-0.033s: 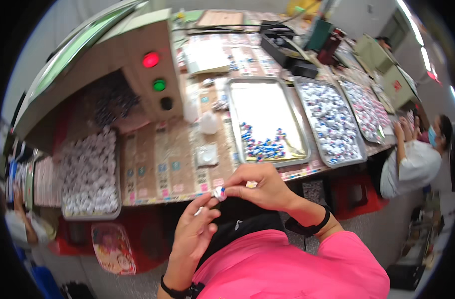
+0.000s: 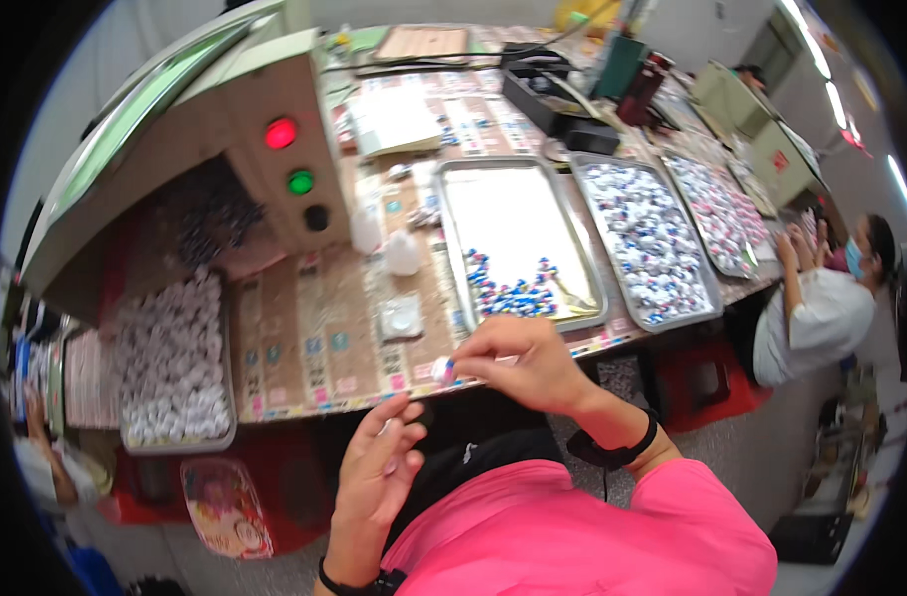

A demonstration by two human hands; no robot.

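Note:
My right hand (image 2: 518,366) pinches a small rounded white, blue and pink piece (image 2: 443,371) between thumb and forefinger, just above the table's front edge. Lower and to its left, my left hand (image 2: 379,462) has its fingers curled, palm up. A small white bit (image 2: 385,427) shows among those fingers, too small to name. Beyond my right hand lies a metal tray (image 2: 449,214) with several small blue, white and red pieces (image 2: 513,291) gathered at its near end.
At left stands a beige box-shaped machine (image 2: 275,89) with red and green lights; a tray of white pieces (image 2: 175,368) sits before it. Full trays (image 2: 652,243) line the right, where a masked person (image 2: 821,318) sits. Red stools (image 2: 701,387) stand below the table.
My two hands have come apart: the right one keeps the small coloured piece and the left has drawn away from it. The whole view has shifted slightly.

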